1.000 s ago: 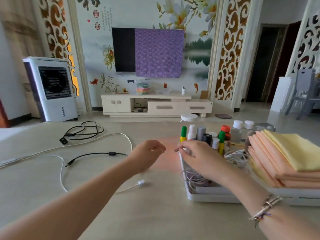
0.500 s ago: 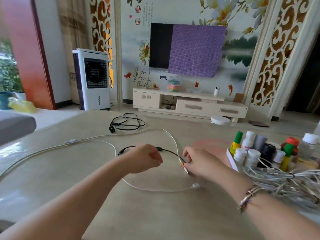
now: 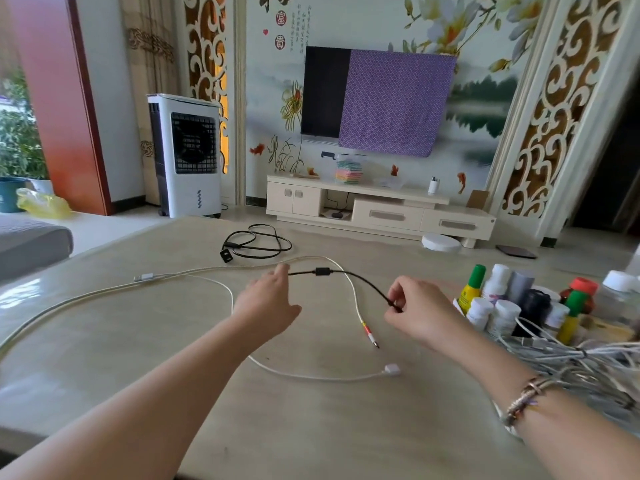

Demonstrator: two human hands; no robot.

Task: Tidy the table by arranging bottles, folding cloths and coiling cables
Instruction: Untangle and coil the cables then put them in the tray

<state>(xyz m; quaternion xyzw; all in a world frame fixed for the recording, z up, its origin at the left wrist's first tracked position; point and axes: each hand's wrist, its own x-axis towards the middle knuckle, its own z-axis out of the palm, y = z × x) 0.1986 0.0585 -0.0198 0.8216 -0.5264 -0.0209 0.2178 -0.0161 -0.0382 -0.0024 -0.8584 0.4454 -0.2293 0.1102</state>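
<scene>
I pinch the short black cable [image 3: 349, 277] at mid-frame, my right hand [image 3: 417, 315] on one end, my left hand [image 3: 268, 301] gripping the other. It hangs just above the bench [image 3: 311, 427]. Light and limp, it should coil best from the ends.

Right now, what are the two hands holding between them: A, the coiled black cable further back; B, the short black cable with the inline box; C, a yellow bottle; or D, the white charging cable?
B: the right hand pinches one end of the short black cable and the left hand holds the other end, its span lifted between them.
</scene>
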